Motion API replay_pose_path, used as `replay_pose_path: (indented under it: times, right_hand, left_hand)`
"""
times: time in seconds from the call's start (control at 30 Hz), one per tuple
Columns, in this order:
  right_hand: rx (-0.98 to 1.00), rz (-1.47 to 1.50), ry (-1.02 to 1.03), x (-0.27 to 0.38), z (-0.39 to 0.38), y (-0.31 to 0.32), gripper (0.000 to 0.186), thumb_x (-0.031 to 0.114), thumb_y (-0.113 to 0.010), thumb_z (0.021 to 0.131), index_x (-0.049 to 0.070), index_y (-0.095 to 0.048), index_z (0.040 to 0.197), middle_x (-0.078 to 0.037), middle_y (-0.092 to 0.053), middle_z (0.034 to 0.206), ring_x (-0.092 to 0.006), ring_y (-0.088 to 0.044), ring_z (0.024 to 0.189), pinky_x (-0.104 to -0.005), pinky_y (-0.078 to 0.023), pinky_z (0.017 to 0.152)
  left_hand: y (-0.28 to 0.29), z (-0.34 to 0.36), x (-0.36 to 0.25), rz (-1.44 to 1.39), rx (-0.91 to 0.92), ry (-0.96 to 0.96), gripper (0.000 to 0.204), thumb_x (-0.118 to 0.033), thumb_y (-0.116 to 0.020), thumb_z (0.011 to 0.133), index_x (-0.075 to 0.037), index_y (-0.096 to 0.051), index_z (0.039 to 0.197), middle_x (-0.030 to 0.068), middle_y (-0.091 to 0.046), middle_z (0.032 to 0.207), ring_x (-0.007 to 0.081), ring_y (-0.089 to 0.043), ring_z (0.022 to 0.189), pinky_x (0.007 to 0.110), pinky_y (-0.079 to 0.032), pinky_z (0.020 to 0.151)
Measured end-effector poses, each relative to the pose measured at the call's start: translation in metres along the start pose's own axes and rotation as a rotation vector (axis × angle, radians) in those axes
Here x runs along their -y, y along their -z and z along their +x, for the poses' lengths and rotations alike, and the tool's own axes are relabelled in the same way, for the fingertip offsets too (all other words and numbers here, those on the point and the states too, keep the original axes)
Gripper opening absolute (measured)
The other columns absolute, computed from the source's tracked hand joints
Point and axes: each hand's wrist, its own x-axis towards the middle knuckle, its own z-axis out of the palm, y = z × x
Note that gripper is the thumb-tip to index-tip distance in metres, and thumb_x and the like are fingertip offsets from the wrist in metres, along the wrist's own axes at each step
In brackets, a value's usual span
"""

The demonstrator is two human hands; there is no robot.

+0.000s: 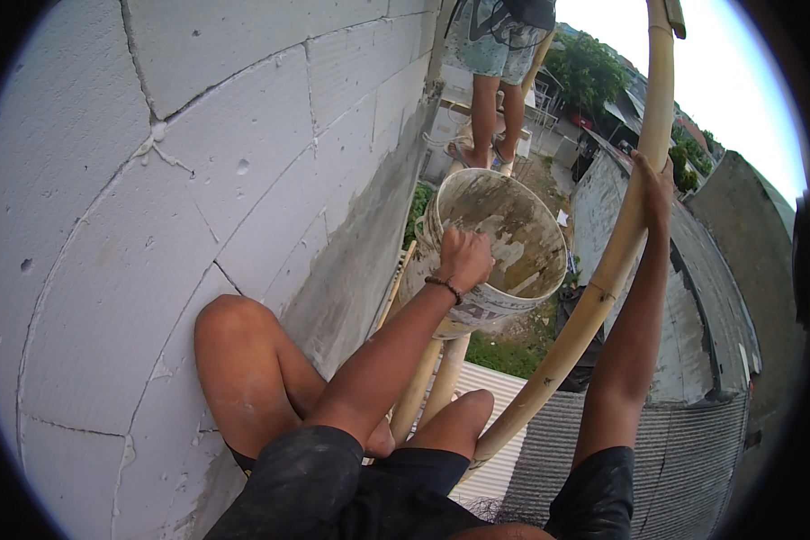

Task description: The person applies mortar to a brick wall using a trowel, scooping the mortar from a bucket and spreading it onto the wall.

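A large white bucket, its inside stained brown with dried mortar, stands tilted on the bamboo poles in front of me. My left hand, with a dark beaded bracelet at the wrist, is closed at the bucket's near left rim; its fingertips are hidden behind the knuckles. To the right, a thick bamboo pole rises in a curve across the view. My right hand is wrapped round that pole, with the arm stretched upward.
A light block wall runs close along my left. Bamboo poles lie beneath the bucket. Another person in patterned shorts stands beyond it on the poles. Corrugated roofs and ground with grass lie far below.
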Motion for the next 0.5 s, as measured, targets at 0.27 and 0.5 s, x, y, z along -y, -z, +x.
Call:
replay_pose_path:
  times: [0.27,0.5]
  right_hand:
    - [0.003,0.013,-0.007,-0.0024,0.0002,0.001,0.077,0.046,-0.076,0.078,0.001,-0.049,0.134,-0.017,-0.066,0.105,-0.025,-0.066,0.088,-0.0377,-0.051,0.081]
    - [-0.005,0.046,-0.008,-0.0069,0.0034,0.0017,0.078,0.046,-0.076,0.077,0.001,-0.049,0.134,-0.018,-0.066,0.106,-0.0253,-0.066,0.088,-0.0375,-0.052,0.079]
  left_hand:
    - [-0.0047,-0.0007,-0.0006,0.007,-0.036,-0.011,0.025,-0.034,-0.077,0.077,-0.009,-0.074,0.081,0.014,-0.073,0.08,0.0281,-0.071,0.081,0.038,-0.046,0.079]
    - [-0.0095,-0.0012,-0.0007,0.002,-0.082,-0.048,0.026,-0.034,-0.076,0.078,-0.009,-0.072,0.082,0.0144,-0.072,0.078,0.029,-0.071,0.08,0.039,-0.046,0.079]
